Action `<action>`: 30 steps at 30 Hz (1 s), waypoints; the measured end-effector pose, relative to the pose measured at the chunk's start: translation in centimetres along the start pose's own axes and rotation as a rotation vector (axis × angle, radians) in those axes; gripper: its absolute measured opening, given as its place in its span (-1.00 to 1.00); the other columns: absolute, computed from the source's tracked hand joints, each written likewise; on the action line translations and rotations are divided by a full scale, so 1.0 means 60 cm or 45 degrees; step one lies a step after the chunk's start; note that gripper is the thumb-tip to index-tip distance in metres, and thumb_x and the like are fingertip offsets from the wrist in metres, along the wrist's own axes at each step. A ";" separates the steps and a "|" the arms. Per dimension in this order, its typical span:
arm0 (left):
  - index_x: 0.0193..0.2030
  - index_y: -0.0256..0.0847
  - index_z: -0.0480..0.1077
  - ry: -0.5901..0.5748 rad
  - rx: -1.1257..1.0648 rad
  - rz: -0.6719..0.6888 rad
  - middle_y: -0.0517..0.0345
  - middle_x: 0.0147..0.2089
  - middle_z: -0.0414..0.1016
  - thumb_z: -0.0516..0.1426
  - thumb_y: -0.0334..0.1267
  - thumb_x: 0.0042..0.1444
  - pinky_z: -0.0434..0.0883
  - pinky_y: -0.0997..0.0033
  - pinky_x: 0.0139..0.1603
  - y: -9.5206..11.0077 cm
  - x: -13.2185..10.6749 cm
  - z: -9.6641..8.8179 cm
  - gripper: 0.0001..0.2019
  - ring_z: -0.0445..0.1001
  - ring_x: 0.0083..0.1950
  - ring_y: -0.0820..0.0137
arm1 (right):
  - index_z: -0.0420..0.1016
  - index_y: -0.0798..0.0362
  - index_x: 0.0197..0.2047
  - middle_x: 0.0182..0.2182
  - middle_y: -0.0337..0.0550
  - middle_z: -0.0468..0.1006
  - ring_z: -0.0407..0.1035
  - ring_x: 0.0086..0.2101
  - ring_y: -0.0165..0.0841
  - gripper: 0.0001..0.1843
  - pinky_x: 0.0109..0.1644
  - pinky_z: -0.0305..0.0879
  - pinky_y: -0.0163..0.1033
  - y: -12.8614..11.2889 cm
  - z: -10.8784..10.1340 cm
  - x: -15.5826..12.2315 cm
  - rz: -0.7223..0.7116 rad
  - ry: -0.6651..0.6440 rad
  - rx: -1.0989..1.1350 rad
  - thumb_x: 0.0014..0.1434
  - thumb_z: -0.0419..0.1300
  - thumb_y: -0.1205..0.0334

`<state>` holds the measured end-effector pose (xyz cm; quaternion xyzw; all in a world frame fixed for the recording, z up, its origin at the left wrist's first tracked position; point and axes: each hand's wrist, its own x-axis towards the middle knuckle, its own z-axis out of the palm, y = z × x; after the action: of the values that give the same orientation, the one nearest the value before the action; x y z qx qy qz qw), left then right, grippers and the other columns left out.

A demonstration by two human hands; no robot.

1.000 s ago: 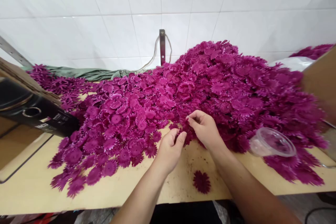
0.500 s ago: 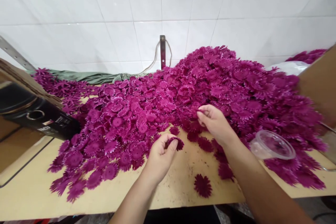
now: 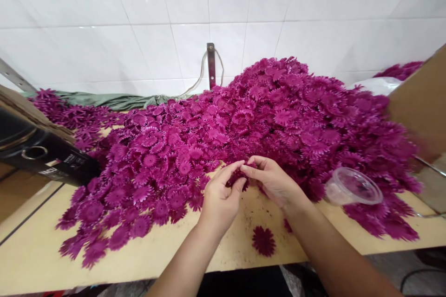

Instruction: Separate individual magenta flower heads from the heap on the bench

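My left hand (image 3: 223, 191) pinches a dark magenta artificial flower (image 3: 238, 177) between thumb and fingers. Against it, the fingertips of my right hand (image 3: 270, 177) are closed on another small magenta flower piece (image 3: 253, 165), mostly hidden by the fingers. Both hands meet just above the front edge of a large heap of magenta artificial flowers (image 3: 209, 125). A single flower (image 3: 264, 241) lies flat on the yellowish tabletop (image 3: 233, 253), below the hands.
A round clear plastic tub (image 3: 353, 187) sits among flowers on the right. Cardboard (image 3: 418, 102) stands at the right edge. On the left a black box (image 3: 49, 153) leans over the table. White tiles (image 3: 139, 0) and a metal bracket (image 3: 211, 65) are behind the heap.
My right hand has come down and left from the heap with its flower piece, meeting my left hand. The left hand has moved slightly right and up, still holding its flower.
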<state>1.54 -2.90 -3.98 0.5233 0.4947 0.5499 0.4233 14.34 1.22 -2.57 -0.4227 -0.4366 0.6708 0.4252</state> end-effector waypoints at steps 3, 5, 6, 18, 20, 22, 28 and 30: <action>-0.28 -0.19 0.47 0.056 0.033 0.026 0.12 -0.30 0.50 0.13 -0.33 -0.03 0.37 0.42 -0.20 -0.003 0.005 0.007 -0.85 0.44 -0.26 0.38 | 0.27 0.09 -0.63 -0.72 -0.43 0.22 0.06 -0.66 -0.59 -0.60 -0.55 0.00 -0.39 0.002 0.007 -0.006 0.052 0.018 0.045 -0.32 0.37 0.02; -0.35 -0.22 0.46 0.078 -0.027 -0.007 0.14 -0.38 0.49 0.14 -0.32 -0.05 0.37 0.45 -0.29 0.000 0.007 0.006 -0.89 0.43 -0.34 0.41 | 0.28 0.09 -0.64 -0.71 -0.42 0.22 0.08 -0.65 -0.58 -0.60 -0.55 0.05 -0.39 0.002 0.004 -0.006 0.059 0.049 0.095 -0.32 0.37 0.01; -0.38 -0.23 0.46 0.096 -0.066 -0.022 0.15 -0.40 0.48 0.15 -0.33 -0.07 0.37 0.46 -0.31 0.003 0.007 0.003 -0.91 0.42 -0.35 0.42 | 0.29 0.08 -0.62 -0.70 -0.40 0.24 0.10 -0.64 -0.57 -0.61 -0.54 0.08 -0.39 0.001 0.000 -0.004 0.054 0.081 0.132 -0.33 0.38 0.02; -0.04 -0.21 0.36 -0.026 -0.175 -0.325 0.29 -0.50 0.39 0.17 -0.43 -0.18 0.31 0.48 -0.31 -0.009 0.015 0.005 -0.54 0.34 -0.43 0.51 | 0.42 0.03 -0.17 -0.08 -0.01 0.38 0.32 -0.13 -0.25 -0.64 -0.08 0.31 -0.10 -0.006 -0.030 -0.012 -0.606 0.527 -0.732 -0.08 0.23 0.13; -0.06 -0.23 0.38 -0.048 -0.204 -0.367 0.27 -0.49 0.41 0.17 -0.43 -0.17 0.31 0.48 -0.35 -0.010 0.016 0.008 -0.57 0.34 -0.45 0.50 | 0.42 0.04 -0.19 -0.20 -0.06 0.46 0.37 -0.22 -0.30 -0.74 -0.12 0.34 -0.13 -0.004 -0.013 -0.030 -0.536 0.260 -0.765 0.02 0.16 0.15; -0.17 -0.26 0.44 -0.060 -0.234 -0.381 0.18 -0.41 0.47 0.17 -0.40 -0.15 0.31 0.47 -0.37 -0.010 0.016 0.009 -0.69 0.37 -0.42 0.47 | 0.41 0.05 -0.19 -0.27 -0.11 0.49 0.39 -0.28 -0.35 -0.77 -0.16 0.36 -0.16 0.003 -0.001 -0.042 -0.425 0.073 -0.736 0.05 0.15 0.19; -0.40 -0.26 0.46 0.051 -0.190 -0.313 0.15 -0.45 0.48 0.11 -0.31 -0.03 0.33 0.45 -0.28 -0.012 0.021 0.009 -0.88 0.40 -0.35 0.43 | 0.37 0.05 -0.17 -0.27 -0.14 0.44 0.35 -0.28 -0.37 -0.72 -0.19 0.33 -0.21 0.025 0.013 -0.043 -0.315 0.042 -0.671 -0.01 0.19 0.23; -0.37 -0.25 0.44 0.034 -0.239 -0.316 0.18 -0.45 0.47 0.14 -0.26 -0.05 0.35 0.44 -0.28 -0.012 0.022 0.011 -0.87 0.41 -0.36 0.43 | 0.34 0.04 -0.18 -0.32 -0.18 0.42 0.35 -0.32 -0.40 -0.72 -0.23 0.33 -0.23 0.027 0.015 -0.040 -0.322 0.036 -0.612 -0.02 0.20 0.24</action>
<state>2.06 -1.41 -4.53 0.4089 0.5076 0.5441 0.5283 13.87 -1.65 -3.41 -0.4631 -0.6266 0.4835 0.3990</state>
